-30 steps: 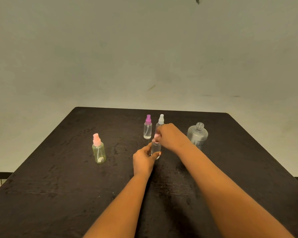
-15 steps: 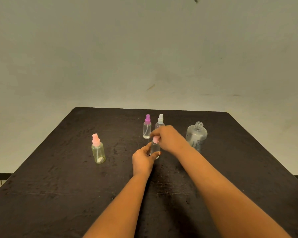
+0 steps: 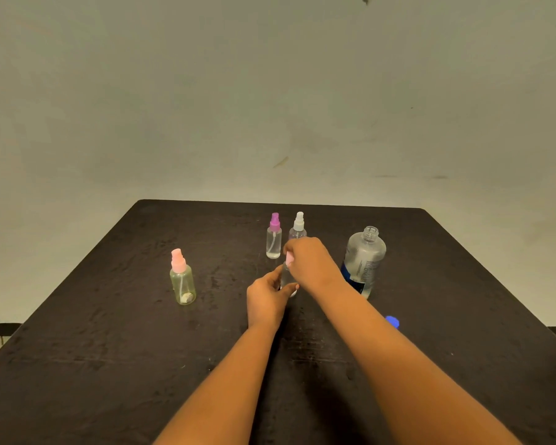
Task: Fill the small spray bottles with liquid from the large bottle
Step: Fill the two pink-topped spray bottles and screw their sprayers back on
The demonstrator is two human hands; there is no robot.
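Unmoved, left hand (image 3: 265, 300) holds spray bottle (image 3: 286, 277), right hand (image 3: 308, 261) pinches cap (image 3: 289, 259).

Dim, soft focus; edges perhaps bowed.

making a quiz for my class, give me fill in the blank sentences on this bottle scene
The left hand holds a small bottle while the right hand grips its ____ cap.
The loose cap by the right arm is ____.
The left rear bottle, beside the white-capped bottle, is capped in ____.
The large bottle stands ____ of the hands.
Missing: pink; blue; purple; right.
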